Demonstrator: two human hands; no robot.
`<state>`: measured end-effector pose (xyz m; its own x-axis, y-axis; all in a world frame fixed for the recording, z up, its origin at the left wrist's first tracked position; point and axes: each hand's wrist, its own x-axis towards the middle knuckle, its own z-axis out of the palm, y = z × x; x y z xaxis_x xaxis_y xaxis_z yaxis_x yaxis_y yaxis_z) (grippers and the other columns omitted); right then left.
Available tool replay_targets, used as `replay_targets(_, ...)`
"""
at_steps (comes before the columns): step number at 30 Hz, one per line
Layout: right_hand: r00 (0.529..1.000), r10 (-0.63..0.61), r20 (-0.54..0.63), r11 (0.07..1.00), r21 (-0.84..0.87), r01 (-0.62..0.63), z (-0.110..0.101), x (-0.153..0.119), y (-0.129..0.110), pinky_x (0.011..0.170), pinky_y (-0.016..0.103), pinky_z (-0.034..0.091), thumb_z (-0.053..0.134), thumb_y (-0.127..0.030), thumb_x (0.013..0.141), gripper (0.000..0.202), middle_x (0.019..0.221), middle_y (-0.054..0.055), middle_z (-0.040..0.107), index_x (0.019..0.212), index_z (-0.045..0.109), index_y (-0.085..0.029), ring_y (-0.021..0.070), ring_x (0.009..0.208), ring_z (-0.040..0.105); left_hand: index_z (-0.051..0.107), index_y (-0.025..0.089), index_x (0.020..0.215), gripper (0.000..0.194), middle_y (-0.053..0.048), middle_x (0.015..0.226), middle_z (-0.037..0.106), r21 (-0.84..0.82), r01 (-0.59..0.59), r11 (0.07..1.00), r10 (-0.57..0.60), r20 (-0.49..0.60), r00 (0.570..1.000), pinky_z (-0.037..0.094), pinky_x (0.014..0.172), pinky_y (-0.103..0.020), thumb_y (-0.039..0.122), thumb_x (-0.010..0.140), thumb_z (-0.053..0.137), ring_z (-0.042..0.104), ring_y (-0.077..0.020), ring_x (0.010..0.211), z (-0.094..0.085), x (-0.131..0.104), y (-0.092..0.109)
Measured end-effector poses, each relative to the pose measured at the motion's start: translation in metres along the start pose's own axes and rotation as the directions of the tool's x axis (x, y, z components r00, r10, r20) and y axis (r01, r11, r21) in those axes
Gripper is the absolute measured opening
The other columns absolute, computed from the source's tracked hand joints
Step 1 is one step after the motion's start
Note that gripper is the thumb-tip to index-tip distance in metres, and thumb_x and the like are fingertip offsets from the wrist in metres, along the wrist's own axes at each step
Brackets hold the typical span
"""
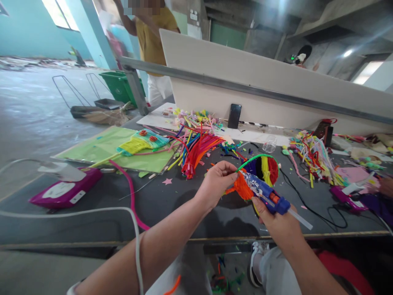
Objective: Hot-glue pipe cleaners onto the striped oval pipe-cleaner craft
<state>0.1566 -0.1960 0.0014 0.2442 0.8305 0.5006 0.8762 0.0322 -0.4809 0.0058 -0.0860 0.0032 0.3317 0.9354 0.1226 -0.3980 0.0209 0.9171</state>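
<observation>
My left hand (216, 180) is closed, thumb and fingers pinching the end of a green pipe cleaner (257, 157) beside an orange fuzzy piece (243, 188). The green strip arches rightward over a panel striped yellow, red and dark (264, 171), seemingly part of the same craft piece. In my right hand (281, 223) is a blue hot glue gun (272, 196), its fingers wrapped around the handle. A clear glue stick (302, 219) pokes out of its back end. The gun's nozzle points at the orange piece near my left fingertips; whether it touches is hidden.
Pipe cleaner bundles (201, 149) and a loose pile (316, 153) lie on the dark table (172, 217). A phone (234, 116) leans on the white divider (270, 86). Purple power strips (66, 192) sit at both sides; a white cable (135, 229) crosses my left forearm. A person (153, 41) stands beyond.
</observation>
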Motion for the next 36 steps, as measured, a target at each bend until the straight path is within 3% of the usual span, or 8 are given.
replay_targets(11, 1.000, -0.003, -0.021, 0.999, 0.043, 0.004, -0.004, 0.002, -0.001, 0.057, 0.030, 0.054, 0.058, -0.050, 0.080, 0.035, 0.063, 0.008, 0.069, 0.062, 0.065, -0.021, 0.0245, 0.071, 0.070, 0.058, 0.015, 0.079, 0.020, 0.003, 0.067, 0.059, 0.050, 0.007, 0.999, -0.007, 0.000, 1.000, 0.040, 0.054, -0.017, 0.021, 0.067, 0.072, 0.052, -0.0064, 0.058, -0.002, 0.001, -0.002)
replay_targets(15, 0.990, 0.131, -0.051, 0.976, 0.182, -0.120, -0.006, 0.002, -0.002, 0.059, 0.032, 0.056, 0.067, -0.050, 0.071, 0.030, 0.065, 0.007, 0.070, 0.067, 0.066, -0.020, 0.0239, 0.064, 0.069, 0.058, 0.016, 0.079, 0.021, 0.003, 0.067, 0.060, 0.052, 0.002, 0.999, -0.002, -0.004, 1.000, 0.040, 0.055, -0.018, 0.023, 0.067, 0.074, 0.053, -0.0065, 0.058, -0.002, 0.002, -0.002)
replay_targets(19, 0.974, 0.225, -0.010, 0.923, 0.322, -0.210, -0.008, 0.000, -0.009, 0.060, 0.032, 0.057, 0.066, -0.047, 0.073, 0.026, 0.071, 0.006, 0.073, 0.079, 0.067, -0.021, 0.0223, 0.064, 0.070, 0.059, 0.016, 0.078, 0.022, 0.003, 0.066, 0.060, 0.062, -0.018, 0.998, 0.019, -0.017, 1.000, 0.040, 0.055, -0.018, 0.025, 0.066, 0.075, 0.053, -0.0068, 0.059, -0.003, 0.002, -0.003)
replay_targets(24, 0.962, 0.273, 0.003, 0.901, 0.350, -0.256, -0.007, -0.005, -0.017, 0.055, 0.031, 0.055, 0.066, -0.048, 0.071, 0.027, 0.063, 0.004, 0.070, 0.068, 0.063, -0.022, 0.0209, 0.057, 0.067, 0.059, 0.016, 0.079, 0.021, 0.003, 0.067, 0.061, 0.047, 0.001, 0.999, -0.001, 0.003, 1.000, 0.041, 0.056, -0.018, 0.024, 0.067, 0.074, 0.054, -0.0071, 0.060, -0.002, 0.002, -0.004)
replay_targets(30, 0.964, 0.267, -0.004, 0.911, 0.328, -0.251, -0.003, -0.004, -0.012, 0.048, 0.029, 0.051, 0.066, -0.053, 0.070, 0.032, 0.051, 0.002, 0.064, 0.070, 0.065, -0.021, 0.0224, 0.056, 0.066, 0.059, 0.016, 0.079, 0.021, 0.002, 0.068, 0.061, 0.045, -0.003, 0.999, 0.002, 0.021, 1.000, 0.041, 0.057, -0.018, 0.024, 0.067, 0.074, 0.055, -0.0076, 0.060, -0.002, 0.001, -0.004)
replay_targets(36, 0.990, 0.139, 0.015, 0.972, 0.188, -0.139, -0.005, 0.001, -0.002, 0.053, 0.030, 0.053, 0.062, -0.051, 0.076, 0.030, 0.056, 0.004, 0.066, 0.070, 0.065, -0.021, 0.0241, 0.066, 0.069, 0.058, 0.015, 0.079, 0.020, 0.003, 0.065, 0.060, 0.057, 0.002, 0.998, -0.003, 0.018, 1.000, 0.040, 0.054, -0.018, 0.023, 0.067, 0.073, 0.053, -0.0067, 0.057, 0.000, 0.000, -0.004)
